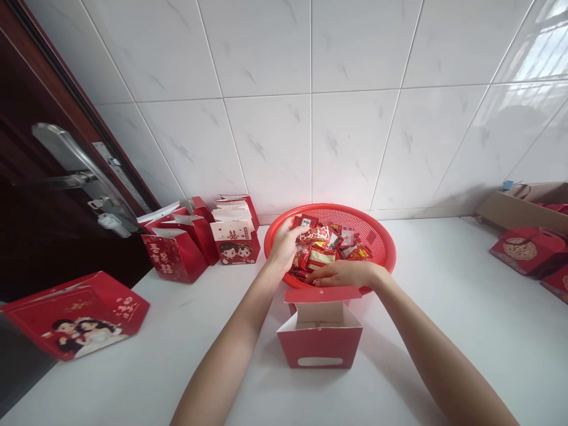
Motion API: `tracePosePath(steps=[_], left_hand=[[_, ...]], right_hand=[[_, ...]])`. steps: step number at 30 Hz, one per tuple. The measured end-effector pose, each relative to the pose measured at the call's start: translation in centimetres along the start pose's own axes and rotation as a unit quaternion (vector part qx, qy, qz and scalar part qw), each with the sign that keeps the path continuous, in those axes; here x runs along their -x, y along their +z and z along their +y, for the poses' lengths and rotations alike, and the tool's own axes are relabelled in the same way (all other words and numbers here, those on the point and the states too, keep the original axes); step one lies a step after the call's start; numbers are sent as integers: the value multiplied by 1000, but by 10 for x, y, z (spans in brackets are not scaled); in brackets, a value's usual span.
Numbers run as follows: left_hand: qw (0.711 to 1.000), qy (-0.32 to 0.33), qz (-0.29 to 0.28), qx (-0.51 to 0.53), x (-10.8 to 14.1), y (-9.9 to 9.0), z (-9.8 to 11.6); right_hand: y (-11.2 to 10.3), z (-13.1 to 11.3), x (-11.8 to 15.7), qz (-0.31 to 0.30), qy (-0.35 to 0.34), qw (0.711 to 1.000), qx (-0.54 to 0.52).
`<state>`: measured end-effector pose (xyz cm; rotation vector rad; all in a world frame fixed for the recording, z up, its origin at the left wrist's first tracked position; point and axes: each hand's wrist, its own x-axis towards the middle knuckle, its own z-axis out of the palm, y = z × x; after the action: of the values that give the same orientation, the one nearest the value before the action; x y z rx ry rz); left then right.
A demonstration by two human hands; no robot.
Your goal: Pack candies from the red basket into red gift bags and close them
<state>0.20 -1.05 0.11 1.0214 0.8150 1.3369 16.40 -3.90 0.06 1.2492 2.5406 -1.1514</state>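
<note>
In the head view a red plastic basket (387, 236) with perforated sides holds many small wrapped candies (323, 258). My left hand (284, 244) is at the basket's left side, its thumb and fingers closed on a candy in a red-and-white wrapper (314, 235). My right hand (348, 272) reaches over the near rim with fingers stretched leftward among the candies. Its fingertips are partly hidden. In front of the basket, between my forearms, stands a red paper gift box (319, 349), its top flaps raised and its white inside showing.
On the left stand several red gift boxes (177, 254), one with cartoon figures (236, 248). Another red box (102, 319) lies near the counter's left edge, beside a dark door with a metal handle (71, 154). At right are a cardboard carton (510, 210) and red boxes (528, 251). A tiled wall rises behind.
</note>
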Motion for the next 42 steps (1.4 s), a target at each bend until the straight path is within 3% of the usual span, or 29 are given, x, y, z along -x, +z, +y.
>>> tracePosePath(steps=[8, 23, 31, 34, 36, 39, 42], left_hand=[[1000, -5, 2, -5, 0, 0, -1], [1000, -4, 0, -14, 0, 0, 1], [1000, -4, 0, -17, 0, 0, 0], [1000, -4, -1, -17, 0, 0, 1], [1000, -3, -4, -17, 0, 0, 1], [1000, -3, -9, -15, 1, 0, 0], [1000, -2, -4, -15, 0, -1, 0]], right_hand=[[-2, 5, -4, -12, 19, 999, 48], [-6, -4, 7, -6, 68, 997, 31], [-12, 6, 19, 17, -29, 999, -6], [-14, 8, 20, 54, -30, 998, -29], [-15, 10, 20, 119, -18, 990, -75], [-18, 15, 23, 209, -5, 963, -171], [-20, 20, 28, 228, -22, 938, -260]])
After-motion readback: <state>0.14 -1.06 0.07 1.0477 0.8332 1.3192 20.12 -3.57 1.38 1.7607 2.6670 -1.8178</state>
